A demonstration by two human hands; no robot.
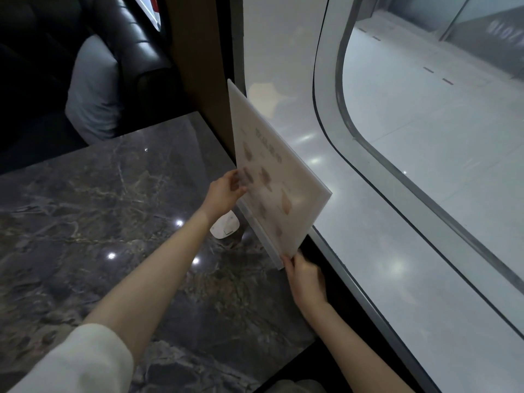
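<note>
A large pale menu board with faint printed pictures and text stands tilted on its long edge at the right side of the dark marble table, against the window. My left hand grips its left side near the middle, fingers over the printed face. My right hand pinches the board's near bottom corner. A clear strip-like base runs along the board's lower edge.
A small white object lies on the table just below my left hand. A black leather seat with a grey cushion lies beyond the table. A brown pillar and a curved window frame border the right side.
</note>
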